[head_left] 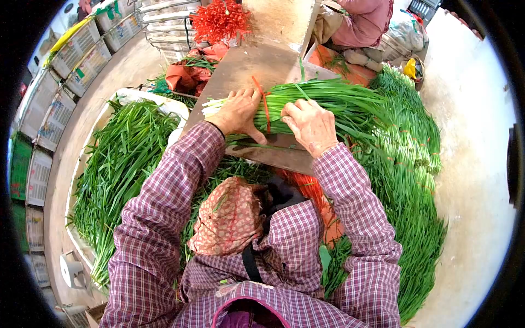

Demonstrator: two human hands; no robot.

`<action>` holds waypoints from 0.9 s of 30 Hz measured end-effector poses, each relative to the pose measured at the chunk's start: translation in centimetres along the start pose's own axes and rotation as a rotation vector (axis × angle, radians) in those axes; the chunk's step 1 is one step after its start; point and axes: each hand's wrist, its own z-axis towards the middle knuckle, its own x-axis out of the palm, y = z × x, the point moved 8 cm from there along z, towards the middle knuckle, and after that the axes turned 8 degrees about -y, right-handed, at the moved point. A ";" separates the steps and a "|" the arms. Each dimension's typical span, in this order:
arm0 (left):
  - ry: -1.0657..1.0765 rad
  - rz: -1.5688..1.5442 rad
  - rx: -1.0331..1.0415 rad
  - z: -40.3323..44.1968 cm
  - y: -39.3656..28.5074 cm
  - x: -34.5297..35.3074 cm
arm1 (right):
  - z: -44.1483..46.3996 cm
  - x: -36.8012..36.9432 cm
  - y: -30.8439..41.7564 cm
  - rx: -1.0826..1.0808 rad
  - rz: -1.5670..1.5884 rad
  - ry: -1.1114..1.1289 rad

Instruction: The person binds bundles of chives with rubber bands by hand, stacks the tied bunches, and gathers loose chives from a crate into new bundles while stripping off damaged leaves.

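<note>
Wooden board (262, 63) before me: leafy bundle (333, 101) inside red band (267, 112) — left hand (240, 112) spread atop, right hand (313, 126) pinching it — apparently tidying, next needing steady pressure.

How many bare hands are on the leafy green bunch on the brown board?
2: the left hand near the pale stalk ends, the right hand at the green leaves, beyond the thin red band. None seem hidden.

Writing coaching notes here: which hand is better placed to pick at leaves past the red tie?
Probably the right hand: its curled fingers are at those leaves, while the left hand lies over the pale stems.
</note>
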 end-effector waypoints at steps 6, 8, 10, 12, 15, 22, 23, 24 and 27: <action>0.178 -0.048 0.028 0.3 0.6 0.4 | -1.9 0.3 -2.4 0.109 0.164 0.042; 0.186 -0.075 0.022 0.4 0.7 0.4 | -3.2 1.4 -3.9 0.161 0.280 0.029; 0.213 -0.142 -0.008 0.4 1.0 0.5 | -4.1 2.6 -5.2 0.329 0.458 0.040; 0.204 -0.159 -0.018 0.4 1.0 0.6 | -4.6 3.3 -5.4 0.341 0.463 -0.007; 0.180 -0.179 -0.013 0.5 1.3 0.5 | -4.8 3.4 -5.7 0.340 0.442 -0.087; 0.257 -0.211 -0.013 0.8 1.3 0.5 | -5.1 -1.2 -3.3 0.264 0.070 -0.096; 0.258 -0.212 -0.013 1.0 1.4 0.6 | -5.1 -2.6 -2.9 0.259 -0.036 -0.141; 0.271 -0.221 -0.023 1.1 1.7 1.0 | -4.7 -4.1 -1.9 0.203 -0.080 -0.238; 0.304 -0.212 -0.011 1.6 2.7 1.7 | -4.7 -3.6 -0.7 0.374 0.235 -0.227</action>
